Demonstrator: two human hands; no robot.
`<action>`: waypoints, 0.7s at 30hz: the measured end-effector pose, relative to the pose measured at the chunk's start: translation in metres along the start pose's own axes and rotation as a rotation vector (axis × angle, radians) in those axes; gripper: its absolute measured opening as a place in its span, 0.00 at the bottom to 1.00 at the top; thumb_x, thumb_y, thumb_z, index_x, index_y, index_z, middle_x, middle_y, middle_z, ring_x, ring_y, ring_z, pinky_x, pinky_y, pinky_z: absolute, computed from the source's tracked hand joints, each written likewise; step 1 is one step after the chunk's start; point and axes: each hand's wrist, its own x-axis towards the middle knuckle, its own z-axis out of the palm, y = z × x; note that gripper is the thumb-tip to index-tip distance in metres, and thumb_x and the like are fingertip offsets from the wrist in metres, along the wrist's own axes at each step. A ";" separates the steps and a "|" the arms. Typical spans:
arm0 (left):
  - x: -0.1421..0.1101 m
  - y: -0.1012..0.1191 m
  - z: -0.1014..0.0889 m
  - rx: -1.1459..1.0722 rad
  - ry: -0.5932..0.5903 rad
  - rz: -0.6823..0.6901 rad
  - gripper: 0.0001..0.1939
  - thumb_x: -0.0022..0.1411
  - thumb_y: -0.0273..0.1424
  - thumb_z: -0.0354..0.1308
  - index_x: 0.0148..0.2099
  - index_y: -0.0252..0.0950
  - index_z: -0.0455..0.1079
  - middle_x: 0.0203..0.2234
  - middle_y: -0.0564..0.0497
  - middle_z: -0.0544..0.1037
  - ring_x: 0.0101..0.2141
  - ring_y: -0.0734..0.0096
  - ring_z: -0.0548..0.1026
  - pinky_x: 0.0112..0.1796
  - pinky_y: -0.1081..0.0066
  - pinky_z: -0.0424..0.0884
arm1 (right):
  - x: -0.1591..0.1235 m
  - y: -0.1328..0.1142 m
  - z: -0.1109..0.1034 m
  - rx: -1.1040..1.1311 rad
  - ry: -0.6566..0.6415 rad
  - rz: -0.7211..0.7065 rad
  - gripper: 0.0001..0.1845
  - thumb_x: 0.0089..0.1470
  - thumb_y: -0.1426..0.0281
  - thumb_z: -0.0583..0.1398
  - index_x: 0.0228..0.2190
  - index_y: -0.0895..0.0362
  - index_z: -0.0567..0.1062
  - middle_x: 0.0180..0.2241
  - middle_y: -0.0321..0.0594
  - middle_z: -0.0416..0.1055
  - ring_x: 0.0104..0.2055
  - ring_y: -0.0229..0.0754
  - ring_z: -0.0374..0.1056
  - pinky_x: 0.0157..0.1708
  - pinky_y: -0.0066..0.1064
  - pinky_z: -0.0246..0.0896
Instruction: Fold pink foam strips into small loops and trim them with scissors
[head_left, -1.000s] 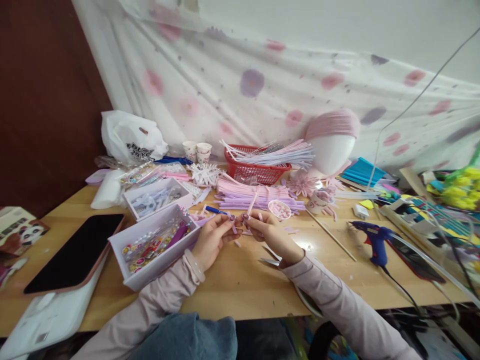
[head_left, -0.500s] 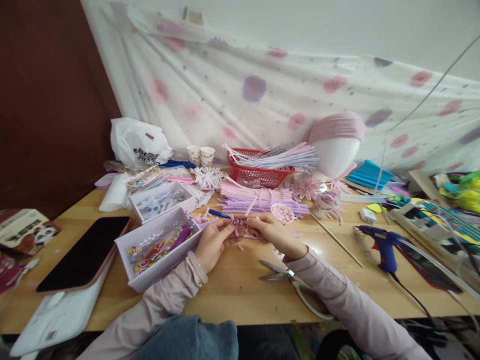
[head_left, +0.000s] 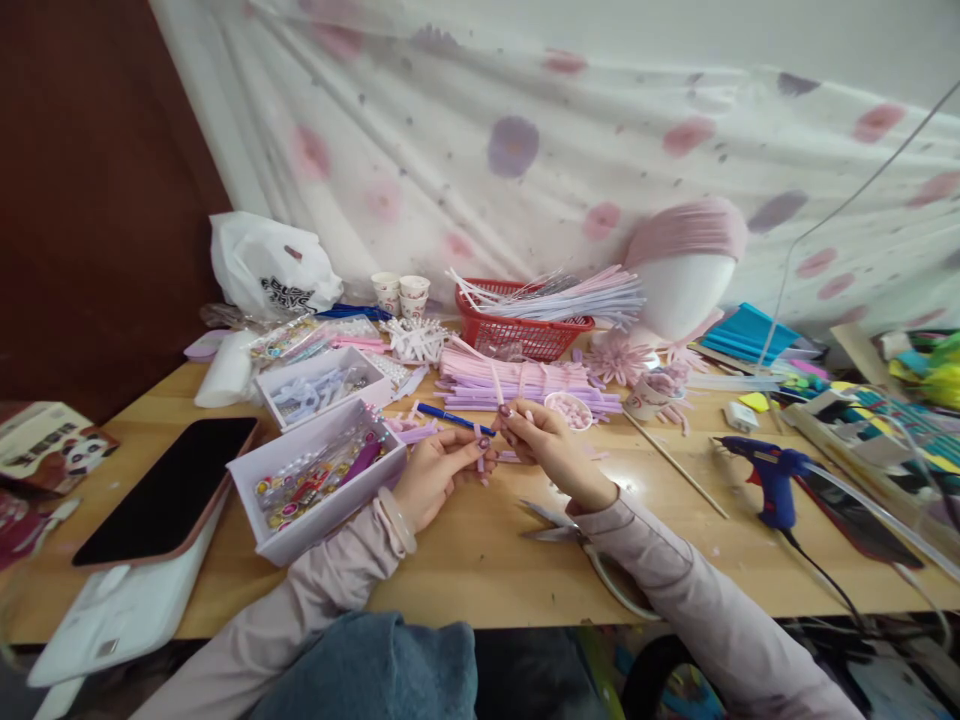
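"What's the left hand (head_left: 433,478) got?"

"A short lilac strip (head_left: 478,434), roughly upright, pinched between thumb and fingers at the middle of the scene."

"And the right hand (head_left: 541,442)?"

"Just beside it, fingertips clamped on a pale pink strip (head_left: 497,386) that points up toward the far side (whether the two strips touch, I can't tell; the fingers crowd in there)."

"What's around them?"

"On the far side, a blue pen (head_left: 444,413) and a bundle of pink and lilac stems (head_left: 525,382). A cup of pink pieces (head_left: 570,410) stands just beyond the right hand."

"Nearer?"

"Scissors (head_left: 547,523), partly hidden by the right sleeve (head_left: 645,555)."

"And the sides?"

"Left, a white box (head_left: 304,525) of packaged trinkets by the left hand; right, well apart, a blue glue gun (head_left: 775,478)."
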 end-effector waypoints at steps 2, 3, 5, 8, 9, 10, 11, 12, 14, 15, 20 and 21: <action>0.001 -0.001 -0.002 -0.035 0.027 0.010 0.14 0.42 0.32 0.69 0.31 0.31 0.73 0.25 0.49 0.78 0.27 0.72 0.74 0.32 0.71 0.70 | -0.001 0.004 0.001 -0.032 -0.036 0.006 0.18 0.53 0.56 0.55 0.24 0.59 0.67 0.18 0.29 0.54 0.16 0.28 0.45 0.15 0.23 0.37; 0.002 -0.001 -0.003 -0.046 0.036 0.013 0.13 0.43 0.32 0.69 0.32 0.31 0.74 0.26 0.49 0.78 0.28 0.73 0.74 0.34 0.71 0.70 | -0.001 0.006 0.001 -0.052 -0.063 0.013 0.19 0.53 0.55 0.55 0.24 0.59 0.67 0.18 0.29 0.54 0.16 0.28 0.45 0.15 0.23 0.38; 0.003 -0.001 -0.004 -0.055 0.040 0.013 0.12 0.44 0.31 0.68 0.32 0.30 0.75 0.26 0.49 0.78 0.28 0.74 0.74 0.35 0.72 0.69 | -0.003 0.008 0.002 -0.102 -0.128 0.018 0.20 0.54 0.55 0.54 0.24 0.59 0.66 0.17 0.29 0.55 0.17 0.28 0.46 0.16 0.23 0.40; 0.004 -0.003 -0.006 -0.071 0.035 -0.003 0.10 0.44 0.30 0.68 0.30 0.30 0.76 0.24 0.49 0.77 0.27 0.74 0.73 0.34 0.73 0.68 | -0.004 0.009 0.004 -0.163 -0.200 0.004 0.21 0.52 0.54 0.55 0.22 0.59 0.65 0.17 0.30 0.55 0.18 0.29 0.48 0.17 0.23 0.42; 0.004 -0.003 -0.006 -0.086 0.035 -0.009 0.10 0.44 0.29 0.68 0.30 0.30 0.76 0.24 0.50 0.77 0.27 0.75 0.72 0.34 0.73 0.68 | -0.005 0.009 0.004 -0.172 -0.212 0.005 0.21 0.52 0.54 0.55 0.21 0.59 0.64 0.17 0.30 0.55 0.18 0.29 0.48 0.17 0.23 0.43; 0.004 -0.004 -0.006 -0.101 0.030 -0.015 0.09 0.44 0.29 0.68 0.30 0.30 0.75 0.24 0.50 0.76 0.27 0.75 0.72 0.34 0.73 0.68 | -0.005 0.009 0.004 -0.171 -0.225 0.012 0.22 0.52 0.54 0.55 0.21 0.59 0.63 0.17 0.29 0.55 0.18 0.29 0.48 0.17 0.23 0.43; 0.005 -0.004 -0.006 -0.115 0.020 -0.019 0.09 0.44 0.29 0.68 0.30 0.30 0.75 0.23 0.50 0.76 0.27 0.75 0.72 0.33 0.73 0.68 | -0.006 0.008 0.004 -0.165 -0.244 0.021 0.22 0.52 0.54 0.55 0.21 0.59 0.64 0.17 0.29 0.55 0.18 0.29 0.48 0.17 0.23 0.42; 0.005 -0.004 -0.006 -0.124 0.005 -0.019 0.09 0.44 0.29 0.68 0.30 0.30 0.75 0.23 0.50 0.75 0.27 0.75 0.72 0.33 0.74 0.68 | -0.007 0.008 0.004 -0.159 -0.269 0.033 0.22 0.53 0.54 0.55 0.21 0.59 0.64 0.17 0.29 0.55 0.17 0.28 0.47 0.17 0.23 0.42; 0.005 -0.004 -0.005 -0.124 -0.039 -0.007 0.09 0.45 0.29 0.67 0.30 0.30 0.74 0.23 0.51 0.74 0.26 0.76 0.71 0.31 0.74 0.68 | -0.007 0.009 0.005 -0.137 -0.320 0.062 0.22 0.53 0.53 0.55 0.23 0.60 0.66 0.16 0.28 0.54 0.16 0.28 0.46 0.16 0.23 0.41; 0.005 -0.003 -0.005 -0.117 -0.061 0.005 0.09 0.46 0.30 0.67 0.30 0.30 0.74 0.22 0.51 0.74 0.25 0.76 0.70 0.30 0.74 0.68 | -0.007 0.010 0.004 -0.116 -0.331 0.087 0.23 0.53 0.52 0.54 0.23 0.60 0.67 0.16 0.28 0.53 0.16 0.28 0.45 0.15 0.23 0.40; 0.003 0.001 -0.002 -0.083 -0.039 0.054 0.07 0.49 0.30 0.65 0.28 0.32 0.70 0.23 0.53 0.71 0.27 0.75 0.70 0.31 0.74 0.68 | -0.001 0.019 0.004 0.042 -0.132 0.117 0.33 0.56 0.46 0.42 0.23 0.60 0.69 0.16 0.32 0.57 0.14 0.30 0.50 0.15 0.24 0.46; 0.002 0.001 -0.002 -0.067 -0.027 0.048 0.08 0.48 0.31 0.65 0.29 0.32 0.70 0.24 0.53 0.71 0.27 0.75 0.70 0.30 0.74 0.68 | 0.000 0.021 0.004 0.064 -0.094 0.084 0.33 0.56 0.46 0.42 0.25 0.60 0.70 0.19 0.35 0.61 0.17 0.32 0.55 0.17 0.25 0.50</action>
